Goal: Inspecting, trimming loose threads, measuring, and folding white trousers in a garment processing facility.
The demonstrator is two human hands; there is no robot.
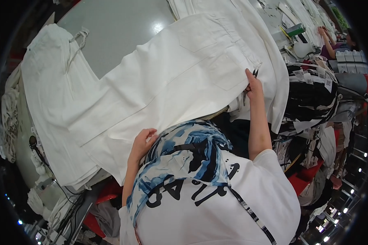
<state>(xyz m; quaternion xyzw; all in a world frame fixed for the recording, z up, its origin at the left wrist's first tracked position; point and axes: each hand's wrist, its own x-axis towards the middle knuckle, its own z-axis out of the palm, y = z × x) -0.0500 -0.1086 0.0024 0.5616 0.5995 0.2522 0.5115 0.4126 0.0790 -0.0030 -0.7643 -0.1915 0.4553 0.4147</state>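
Note:
A pair of white trousers (163,77) lies spread across the table, with back pockets and waistband toward the right. My right hand (254,86) is closed on their near edge close to the waistband. A small dark pointed tool (255,73), which looks like thread snips, sticks out of the same hand; its rest is mostly hidden. At the near edge of the legs my left hand (144,143) has curled fingers pinching the cloth. More white trousers (55,98) lie piled to the left, and other white garments (270,61) sit under and beyond the waistband.
The grey table (122,28) shows beyond the trousers. At right stands a black bundle (310,96) with white tags. Farther back are a green box (295,30) and a person's arm (329,41). Cables (71,204) and a red container (96,222) are at lower left.

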